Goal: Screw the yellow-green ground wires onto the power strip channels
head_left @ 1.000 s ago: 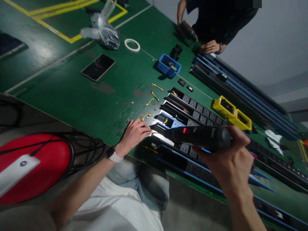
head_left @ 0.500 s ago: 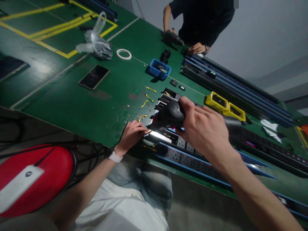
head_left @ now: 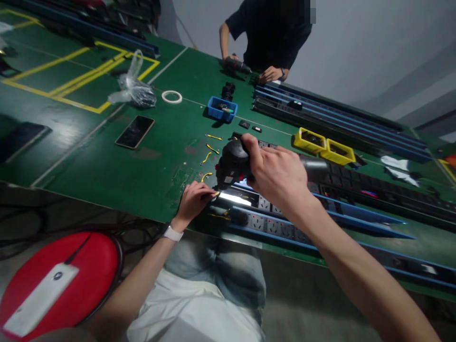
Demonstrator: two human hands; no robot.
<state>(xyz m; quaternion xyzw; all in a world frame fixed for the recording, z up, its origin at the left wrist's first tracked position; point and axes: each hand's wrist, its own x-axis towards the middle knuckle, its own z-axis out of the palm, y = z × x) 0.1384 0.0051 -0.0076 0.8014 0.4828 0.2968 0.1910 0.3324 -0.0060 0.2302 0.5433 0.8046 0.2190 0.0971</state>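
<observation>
My right hand (head_left: 280,173) is wrapped round a black power driver (head_left: 231,164), whose front end points down at the near end of a black socket strip (head_left: 264,203). Its lit lamp makes a bright patch there. My left hand (head_left: 194,199) pinches a small yellow wire (head_left: 216,194) at that strip end, beside the driver's tip. The contact point is too small to make out. Several short yellow-green wires (head_left: 213,137) lie on the green table left of the driver. Another socket strip with blue edges (head_left: 272,226) lies nearer my body.
Across the table (head_left: 171,156) a person (head_left: 270,38) holds a drill over blue-edged strips (head_left: 331,114). Around lie a blue bin (head_left: 222,109), yellow bins (head_left: 309,141), a phone (head_left: 135,131), a tape ring (head_left: 171,97) and a plastic bag (head_left: 137,90). A red stool (head_left: 96,256) stands lower left.
The view has shifted, so the far objects sit further left and lower. The driver looks more upright in my right hand, with its tip beside my left fingers. Both hands keep their hold.
</observation>
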